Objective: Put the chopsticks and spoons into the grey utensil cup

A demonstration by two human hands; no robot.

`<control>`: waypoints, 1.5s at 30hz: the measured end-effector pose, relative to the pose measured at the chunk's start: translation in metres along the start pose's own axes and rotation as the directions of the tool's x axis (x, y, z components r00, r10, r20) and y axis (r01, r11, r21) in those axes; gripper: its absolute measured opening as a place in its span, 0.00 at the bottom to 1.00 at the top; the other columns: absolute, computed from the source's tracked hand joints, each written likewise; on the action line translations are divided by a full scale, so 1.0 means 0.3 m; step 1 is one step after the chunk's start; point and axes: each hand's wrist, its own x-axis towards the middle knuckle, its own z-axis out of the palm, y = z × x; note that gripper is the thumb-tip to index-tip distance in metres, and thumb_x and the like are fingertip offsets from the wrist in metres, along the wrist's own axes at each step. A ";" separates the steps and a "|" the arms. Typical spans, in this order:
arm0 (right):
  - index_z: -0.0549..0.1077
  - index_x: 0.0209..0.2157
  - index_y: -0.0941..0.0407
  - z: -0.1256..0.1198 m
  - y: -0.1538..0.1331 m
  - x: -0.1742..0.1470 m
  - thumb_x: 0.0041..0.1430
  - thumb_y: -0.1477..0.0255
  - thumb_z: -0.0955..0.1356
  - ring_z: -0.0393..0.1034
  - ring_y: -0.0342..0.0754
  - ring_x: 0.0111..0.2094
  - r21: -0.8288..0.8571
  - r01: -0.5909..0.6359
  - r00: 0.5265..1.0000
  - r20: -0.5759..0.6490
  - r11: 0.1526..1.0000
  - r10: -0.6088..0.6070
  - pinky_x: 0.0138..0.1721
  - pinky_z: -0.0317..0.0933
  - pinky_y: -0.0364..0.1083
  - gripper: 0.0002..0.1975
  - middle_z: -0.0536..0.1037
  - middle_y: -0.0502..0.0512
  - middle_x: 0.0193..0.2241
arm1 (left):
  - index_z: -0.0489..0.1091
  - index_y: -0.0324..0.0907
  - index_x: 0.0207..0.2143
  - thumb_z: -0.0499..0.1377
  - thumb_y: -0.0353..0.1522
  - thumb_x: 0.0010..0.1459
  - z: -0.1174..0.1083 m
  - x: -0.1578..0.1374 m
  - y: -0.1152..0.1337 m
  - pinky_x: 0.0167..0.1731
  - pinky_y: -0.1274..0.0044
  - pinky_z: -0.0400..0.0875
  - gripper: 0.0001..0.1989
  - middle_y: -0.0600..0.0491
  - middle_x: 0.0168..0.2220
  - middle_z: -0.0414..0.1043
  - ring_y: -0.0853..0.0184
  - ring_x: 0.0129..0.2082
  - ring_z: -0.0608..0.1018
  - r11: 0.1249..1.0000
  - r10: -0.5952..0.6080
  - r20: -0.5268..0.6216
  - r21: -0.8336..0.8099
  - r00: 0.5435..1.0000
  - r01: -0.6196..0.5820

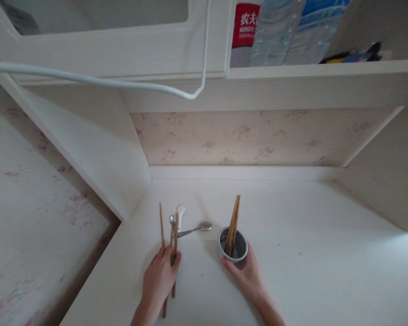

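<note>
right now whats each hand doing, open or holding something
Left hand: fingers curled over loose chopsticks; whether gripped can't be told.
Right hand: closed around the cup, holding it.

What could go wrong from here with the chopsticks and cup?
The chopsticks in the cup rise well above its rim, so the cup might tip if the right hand slips. The loose chopsticks under the left hand lie spread, so one could roll away. The spoon lies close by and might get nudged.
</note>
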 end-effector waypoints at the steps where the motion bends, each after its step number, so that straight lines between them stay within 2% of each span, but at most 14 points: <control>1: 0.61 0.57 0.51 -0.002 -0.004 0.000 0.46 0.62 0.75 0.67 0.61 0.53 -0.010 0.007 1.000 0.018 1.000 -0.006 0.53 0.62 0.59 0.37 0.72 0.60 0.52 | 0.67 0.44 0.33 0.46 0.39 0.63 0.004 0.001 -0.003 0.34 0.75 0.66 0.14 0.51 0.36 0.74 0.62 0.36 0.78 1.000 -0.001 0.006 -0.001 1.000 0.001; 4: 0.60 0.58 0.52 -0.007 -0.017 0.002 0.48 0.64 0.74 0.65 0.60 0.55 -0.030 0.023 0.999 0.043 0.999 -0.022 0.55 0.60 0.58 0.36 0.70 0.60 0.54 | 0.67 0.45 0.33 0.46 0.39 0.63 0.012 0.009 -0.018 0.33 0.75 0.66 0.14 0.51 0.36 0.75 0.62 0.35 0.79 0.999 -0.017 0.039 -0.048 0.999 0.019; 8: 0.61 0.57 0.51 -0.012 -0.033 0.005 0.47 0.68 0.74 0.64 0.60 0.55 -0.018 0.032 0.998 0.045 0.999 -0.032 0.56 0.59 0.57 0.36 0.70 0.59 0.54 | 0.69 0.45 0.35 0.47 0.40 0.61 0.009 0.028 -0.042 0.36 0.75 0.68 0.14 0.51 0.38 0.77 0.60 0.37 0.79 0.978 -0.072 0.048 -0.195 0.996 0.081; 13: 0.60 0.57 0.51 -0.018 -0.051 0.006 0.46 0.71 0.74 0.64 0.57 0.55 -0.008 0.027 0.998 0.053 1.000 -0.026 0.56 0.59 0.56 0.37 0.70 0.57 0.54 | 0.71 0.44 0.37 0.49 0.46 0.58 -0.046 0.040 -0.023 0.37 0.73 0.69 0.18 0.50 0.36 0.78 0.59 0.36 0.78 0.890 -0.099 0.063 -0.440 0.993 0.116; 16: 0.59 0.58 0.50 -0.022 -0.054 0.007 0.46 0.70 0.74 0.63 0.57 0.56 -0.024 0.026 0.998 0.057 0.999 -0.025 0.57 0.58 0.56 0.38 0.69 0.57 0.54 | 0.71 0.43 0.40 0.51 0.51 0.56 -0.115 0.037 0.032 0.38 0.73 0.70 0.23 0.50 0.36 0.77 0.60 0.36 0.78 0.781 -0.054 0.074 -0.618 0.996 0.088; 19: 0.59 0.58 0.50 -0.023 -0.052 0.006 0.47 0.69 0.74 0.62 0.57 0.57 -0.034 0.027 0.997 0.067 0.999 -0.025 0.58 0.56 0.56 0.38 0.68 0.57 0.55 | 0.70 0.41 0.44 0.54 0.51 0.55 -0.191 0.043 0.111 0.40 0.74 0.70 0.24 0.50 0.37 0.76 0.61 0.38 0.77 0.661 -0.013 0.016 -0.750 1.000 0.021; 24: 0.58 0.59 0.51 -0.024 -0.055 0.004 0.47 0.69 0.74 0.61 0.58 0.58 -0.031 0.026 0.998 0.061 0.999 -0.024 0.58 0.56 0.57 0.38 0.67 0.58 0.56 | 0.68 0.41 0.46 0.56 0.47 0.57 -0.282 0.089 0.271 0.40 0.75 0.70 0.22 0.50 0.38 0.75 0.64 0.38 0.76 0.499 0.079 -0.120 -0.855 0.990 -0.144; 26: 0.59 0.58 0.51 -0.025 -0.063 0.004 0.47 0.69 0.74 0.61 0.58 0.57 -0.025 0.028 0.998 0.060 0.999 -0.026 0.58 0.57 0.56 0.38 0.67 0.58 0.56 | 0.68 0.41 0.45 0.55 0.45 0.59 -0.295 0.113 0.334 0.38 0.77 0.70 0.20 0.50 0.37 0.75 0.66 0.36 0.76 0.490 0.133 -0.168 -0.846 0.977 -0.212; 29: 0.60 0.58 0.50 -0.027 -0.075 0.005 0.46 0.70 0.74 0.62 0.58 0.57 -0.024 0.042 0.997 0.058 0.999 -0.041 0.57 0.57 0.55 0.37 0.67 0.57 0.55 | 0.69 0.41 0.42 0.54 0.44 0.60 -0.284 0.149 0.412 0.34 0.78 0.69 0.16 0.52 0.35 0.75 0.68 0.32 0.75 0.553 0.189 -0.221 -0.781 0.957 -0.290; 33: 0.59 0.58 0.49 -0.027 -0.075 0.007 0.47 0.71 0.74 0.62 0.57 0.56 -0.040 0.068 0.996 0.058 0.997 -0.066 0.57 0.58 0.55 0.37 0.68 0.56 0.55 | 0.70 0.41 0.40 0.52 0.43 0.61 -0.208 0.190 0.473 0.32 0.78 0.69 0.16 0.52 0.34 0.75 0.68 0.32 0.76 0.603 0.294 -0.213 -0.715 0.932 -0.354; 40: 0.59 0.58 0.50 -0.023 -0.057 0.007 0.46 0.71 0.74 0.63 0.58 0.55 -0.028 0.067 0.997 0.049 0.997 -0.065 0.57 0.59 0.56 0.38 0.68 0.57 0.55 | 0.71 0.40 0.37 0.52 0.40 0.60 -0.040 0.198 0.472 0.35 0.75 0.70 0.13 0.49 0.37 0.74 0.65 0.38 0.76 0.620 0.335 -0.172 -0.700 0.926 -0.354; 45: 0.59 0.59 0.50 -0.022 -0.059 0.006 0.46 0.71 0.73 0.63 0.58 0.56 -0.005 0.070 0.996 0.050 0.998 -0.070 0.57 0.59 0.56 0.38 0.68 0.57 0.55 | 0.71 0.41 0.38 0.53 0.37 0.60 -0.017 0.179 0.460 0.38 0.75 0.70 0.11 0.49 0.39 0.74 0.65 0.40 0.76 0.589 0.360 -0.141 -0.732 0.922 -0.342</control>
